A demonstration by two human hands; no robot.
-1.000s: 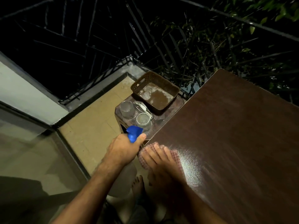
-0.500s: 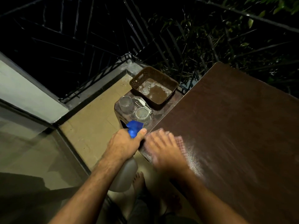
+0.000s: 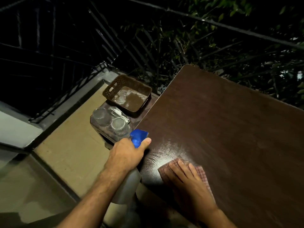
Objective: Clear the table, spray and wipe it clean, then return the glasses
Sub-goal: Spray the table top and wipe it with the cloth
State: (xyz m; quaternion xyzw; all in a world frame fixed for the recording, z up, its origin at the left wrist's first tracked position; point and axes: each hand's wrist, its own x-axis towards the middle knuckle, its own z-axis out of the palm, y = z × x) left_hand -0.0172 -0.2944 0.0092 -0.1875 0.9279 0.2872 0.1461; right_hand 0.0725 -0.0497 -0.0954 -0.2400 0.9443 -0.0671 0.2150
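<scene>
The right hand (image 3: 189, 176) lies flat on the checked cloth (image 3: 201, 172) near the table (image 3: 230, 129) corner, unwiped top stretching away beyond it, while the left hand (image 3: 126, 155) grips the spray bottle (image 3: 139, 139)

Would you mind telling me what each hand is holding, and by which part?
The left hand grips the spray bottle at its neck, below the blue head. The right hand presses flat on the checked cloth, not gripping it.

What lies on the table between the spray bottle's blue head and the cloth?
Only wet, spray-speckled table; nothing stands between the spray bottle's blue head and the cloth, seen in the head view.
</scene>
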